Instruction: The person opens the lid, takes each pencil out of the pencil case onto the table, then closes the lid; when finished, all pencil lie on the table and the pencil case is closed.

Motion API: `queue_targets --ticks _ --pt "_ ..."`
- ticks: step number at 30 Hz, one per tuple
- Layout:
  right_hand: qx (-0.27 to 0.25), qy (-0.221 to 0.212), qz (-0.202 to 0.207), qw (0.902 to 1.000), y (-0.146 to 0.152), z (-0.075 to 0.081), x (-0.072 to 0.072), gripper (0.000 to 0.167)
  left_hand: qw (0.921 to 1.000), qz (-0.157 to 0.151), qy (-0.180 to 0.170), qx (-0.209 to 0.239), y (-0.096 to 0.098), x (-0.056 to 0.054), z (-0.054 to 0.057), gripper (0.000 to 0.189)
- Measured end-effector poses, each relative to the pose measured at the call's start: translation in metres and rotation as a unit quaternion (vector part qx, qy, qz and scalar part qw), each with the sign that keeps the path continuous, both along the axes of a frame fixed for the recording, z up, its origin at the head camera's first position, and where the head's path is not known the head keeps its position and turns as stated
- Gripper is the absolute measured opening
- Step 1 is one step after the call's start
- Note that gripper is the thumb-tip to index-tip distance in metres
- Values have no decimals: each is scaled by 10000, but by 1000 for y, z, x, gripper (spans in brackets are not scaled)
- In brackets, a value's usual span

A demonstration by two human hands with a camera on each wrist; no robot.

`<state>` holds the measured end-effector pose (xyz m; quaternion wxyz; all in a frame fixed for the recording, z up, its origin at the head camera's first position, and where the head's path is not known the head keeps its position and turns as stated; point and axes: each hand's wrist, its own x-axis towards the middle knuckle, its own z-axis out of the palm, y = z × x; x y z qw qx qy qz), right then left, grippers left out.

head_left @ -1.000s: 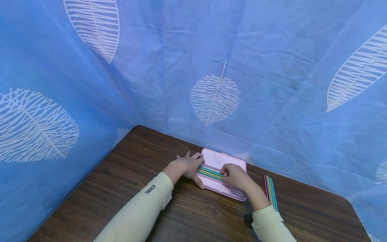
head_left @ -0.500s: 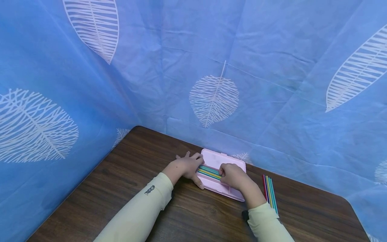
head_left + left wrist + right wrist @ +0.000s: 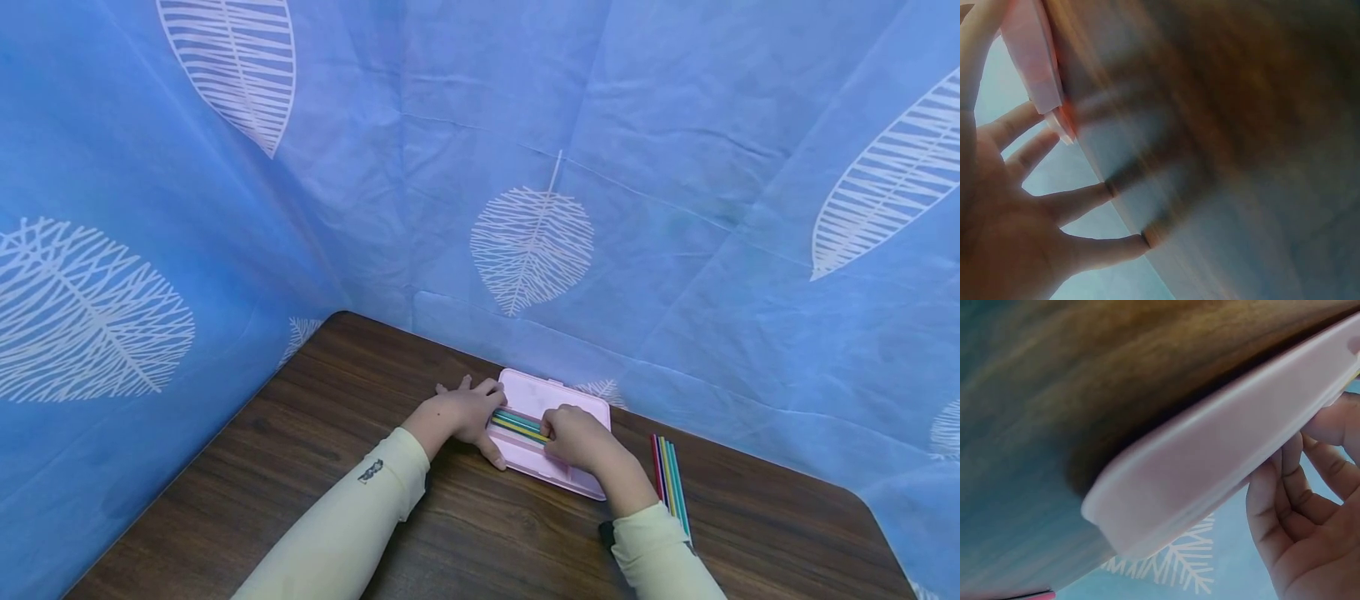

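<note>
An open pink pencil case (image 3: 555, 392) lies near the back edge of the table, its lid laid back. Teal, yellow and dark pencils (image 3: 517, 425) lie lengthwise in its tray. My left hand (image 3: 468, 412) spans the case's left end, fingers spread, thumb at the near side. In the left wrist view, two straight fingers touch the case end (image 3: 1035, 56) and others rest on the table. My right hand (image 3: 577, 437) reaches into the tray with curled fingers, pinching the right ends of the pencils, which it hides. The right wrist view shows those fingers (image 3: 1266, 500) behind the case wall (image 3: 1204, 450).
To the right, beside the right forearm, lies another bundle of red, dark, yellow and teal pencils (image 3: 670, 475), partly covered by the sleeve. The dark wooden table (image 3: 487, 533) meets a blue curtain (image 3: 675, 317) with white leaf prints at the back.
My right hand has moved slightly left along the tray, with its fingers lower among the pencils. The case's right end has shifted slightly left. The left hand stays in place.
</note>
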<state>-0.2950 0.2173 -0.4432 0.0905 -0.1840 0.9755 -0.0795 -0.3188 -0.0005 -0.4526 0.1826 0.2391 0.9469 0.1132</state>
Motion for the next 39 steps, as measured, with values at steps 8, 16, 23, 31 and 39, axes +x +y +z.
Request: queue_targets --ticks 8,16,23,31,39 --pt "141 105 123 9998 0 -1 2 17 10000 7 -28 -22 0 0 0 106" --pt "197 124 139 9996 -1 -2 7 18 10000 -23 -68 -7 0 0 0 106" --pt "-51 183 390 9991 3 -1 9 15 10000 -27 -62 13 0 -1 -1 105" --pt "-57 166 383 9991 7 0 10 14 10000 -7 -64 69 0 0 -1 105" --pt "-188 113 103 9997 18 8 12 21 10000 3 -27 47 1 0 -1 107"
